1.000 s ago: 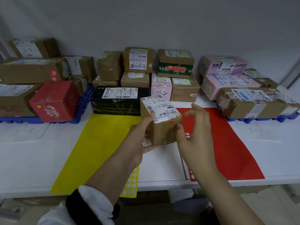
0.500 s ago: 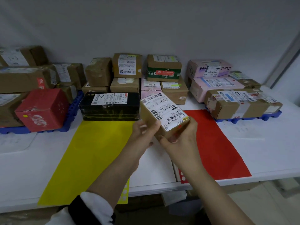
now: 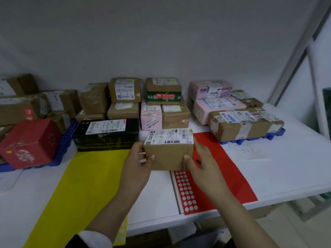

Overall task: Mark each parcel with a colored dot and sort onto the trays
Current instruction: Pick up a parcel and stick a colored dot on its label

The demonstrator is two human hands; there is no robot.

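A small brown cardboard parcel [image 3: 168, 154] with a white shipping label on top is held level above the table's middle. My left hand [image 3: 138, 163] grips its left side and my right hand [image 3: 202, 161] grips its right side. Below it lies a red sticker sheet [image 3: 186, 190] with many dots peeled off. A yellow sticker sheet [image 3: 121, 231] hangs at the front edge by my left forearm. A blue tray [image 3: 272, 135] at the right carries pink and brown parcels. Another blue tray [image 3: 66, 142] at the left holds a red box [image 3: 30, 142] and brown parcels.
A yellow paper sheet [image 3: 84, 185] and a red paper sheet [image 3: 225, 169] lie on the white table. A black parcel [image 3: 105, 135] sits behind the yellow sheet. Several brown and pink parcels [image 3: 150, 106] are stacked against the back wall. The table's front edge runs near my forearms.
The parcel was tilted with its label facing me; now it is level and lower. My right hand moved from its front to its right side. The camera view shifted right.
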